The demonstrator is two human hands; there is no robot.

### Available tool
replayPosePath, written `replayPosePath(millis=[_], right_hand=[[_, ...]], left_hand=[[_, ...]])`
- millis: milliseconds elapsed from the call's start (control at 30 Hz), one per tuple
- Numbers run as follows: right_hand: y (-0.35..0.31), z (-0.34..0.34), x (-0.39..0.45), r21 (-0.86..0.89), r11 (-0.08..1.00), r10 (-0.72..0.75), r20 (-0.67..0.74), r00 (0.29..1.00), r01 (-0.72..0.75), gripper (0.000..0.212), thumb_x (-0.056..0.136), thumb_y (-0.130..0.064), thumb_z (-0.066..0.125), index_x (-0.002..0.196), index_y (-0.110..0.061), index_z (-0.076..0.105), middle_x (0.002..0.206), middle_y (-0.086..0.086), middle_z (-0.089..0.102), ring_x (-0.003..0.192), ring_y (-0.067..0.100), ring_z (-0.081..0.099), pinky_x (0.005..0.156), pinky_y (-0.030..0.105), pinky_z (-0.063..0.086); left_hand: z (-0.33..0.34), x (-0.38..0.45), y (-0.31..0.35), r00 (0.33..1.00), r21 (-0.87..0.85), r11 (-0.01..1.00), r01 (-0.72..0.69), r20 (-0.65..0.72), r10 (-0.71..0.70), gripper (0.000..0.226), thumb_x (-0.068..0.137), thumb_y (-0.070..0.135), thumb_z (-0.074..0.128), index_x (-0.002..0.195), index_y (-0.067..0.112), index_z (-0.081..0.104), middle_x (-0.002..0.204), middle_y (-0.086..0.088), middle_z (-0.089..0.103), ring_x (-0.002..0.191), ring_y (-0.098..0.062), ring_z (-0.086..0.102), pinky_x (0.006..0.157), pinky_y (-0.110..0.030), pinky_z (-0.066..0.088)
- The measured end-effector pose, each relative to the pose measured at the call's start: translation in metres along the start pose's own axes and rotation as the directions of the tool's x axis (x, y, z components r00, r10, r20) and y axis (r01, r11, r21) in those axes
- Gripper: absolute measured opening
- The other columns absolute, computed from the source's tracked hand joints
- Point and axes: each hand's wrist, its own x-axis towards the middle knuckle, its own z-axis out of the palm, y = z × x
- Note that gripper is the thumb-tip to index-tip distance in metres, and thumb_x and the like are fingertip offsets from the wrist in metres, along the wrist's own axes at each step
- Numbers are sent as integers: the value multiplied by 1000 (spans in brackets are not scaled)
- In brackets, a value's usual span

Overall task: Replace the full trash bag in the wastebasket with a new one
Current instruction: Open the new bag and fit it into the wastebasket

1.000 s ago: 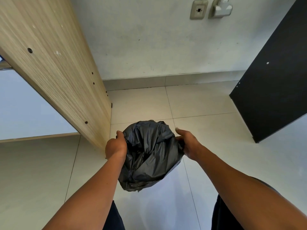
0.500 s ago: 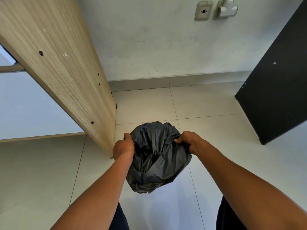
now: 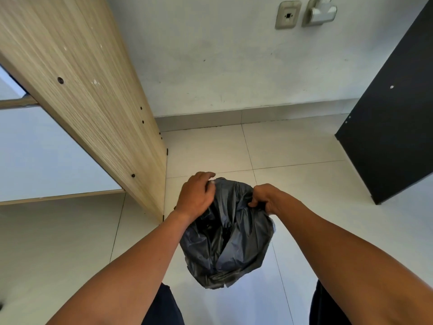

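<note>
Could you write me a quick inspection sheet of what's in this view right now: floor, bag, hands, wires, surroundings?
Surface: pale tiled floor.
Job's things: black trash bag, crumpled, held up off the floor; no wastebasket seen.
Clutter: nothing seen.
Hands: left hand grips the bag's top edge on the left; right hand pinches the bunched plastic on the right.
Cables: nothing seen.
Surroundings: wooden panel on the left, black panel on the right, wall socket, white plug adapter.

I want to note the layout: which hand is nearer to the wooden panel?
The left hand. It holds the black trash bag on the side facing the wooden panel. The right hand grips the bag's opposite edge, farther from it.
</note>
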Motion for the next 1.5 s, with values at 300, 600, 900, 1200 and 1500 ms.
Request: replayPosePath(millis=[300,600,900,1200,1500], right_hand=[[5,9,1,55,994,-103,62,993,100,20,80,13,68,98,6,71,104,24,72,99,40,68,94,50,56],[28,-9,8,177,949,-277,88,957,259,28,99,2,53,107,-6,78,106,9,78,103,25,71,96,35,56],[23,8,8,-52,948,-318,-82,945,314,32,95,-31,63,80,-2,66,81,13,67,75,23,63,70,30,46],[14,22,14,72,988,-146,132,980,137,54,89,-47,73,116,-1,66,112,14,73,102,31,69,98,45,55],[10,25,7,13,967,-255,47,966,255,33,82,-32,83,99,-6,73,100,12,75,90,27,71,76,34,58]], left_hand=[[7,32,4,926,239,970,33,357,-119,40,101,53,47,116,22,68,114,-7,65,109,-28,61,89,-40,50],[10,7,-16,935,167,944,286,165,-313,39,98,53,47,97,15,56,96,1,58,89,-22,56,71,-35,40],[6,-2,-18,871,-1,881,473,148,-468,38,95,55,51,93,18,54,92,2,62,81,-16,57,64,-32,39],[5,-13,-12,839,-105,833,544,91,-536,48,92,58,44,89,15,64,87,1,68,85,-22,64,78,-39,51],[-1,-9,-20,866,-235,836,496,202,-457,45,89,68,56,102,25,63,100,4,70,91,-13,64,75,-31,47]])
